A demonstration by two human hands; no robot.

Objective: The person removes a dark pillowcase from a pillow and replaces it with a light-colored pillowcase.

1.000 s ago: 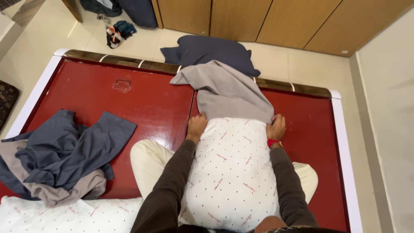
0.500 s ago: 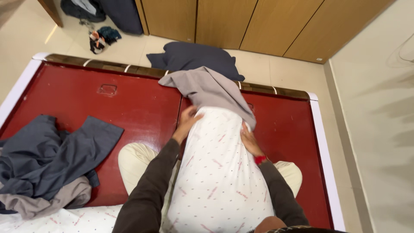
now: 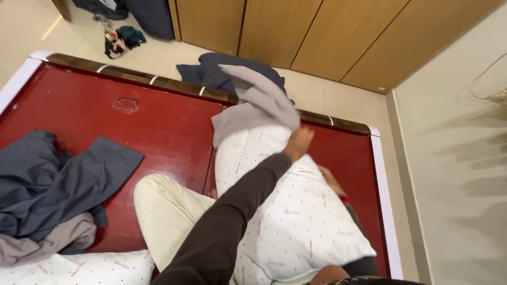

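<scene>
A white pillow [image 3: 296,211] with small red marks stands tilted on my lap over the red bed board [image 3: 105,126]. A grey pillowcase [image 3: 259,105] covers its far end and hangs loose above it. My left hand [image 3: 298,142] reaches across the pillow's top and grips the edge of the grey pillowcase. My right hand [image 3: 331,182] lies against the pillow's right side, mostly hidden behind it, with a red band at the wrist.
A dark blue pillow [image 3: 211,74] lies on the floor beyond the bed's wooden edge. A heap of blue and grey cloth [image 3: 47,190] sits at the left, with another white pillow [image 3: 74,269] below it. Wooden cupboard doors [image 3: 317,31] stand behind, a wall at the right.
The pillow has tipped to the right and turned. My left hand has crossed over to the pillow's top and lifted the grey pillowcase. My right hand has slid lower behind the pillow.
</scene>
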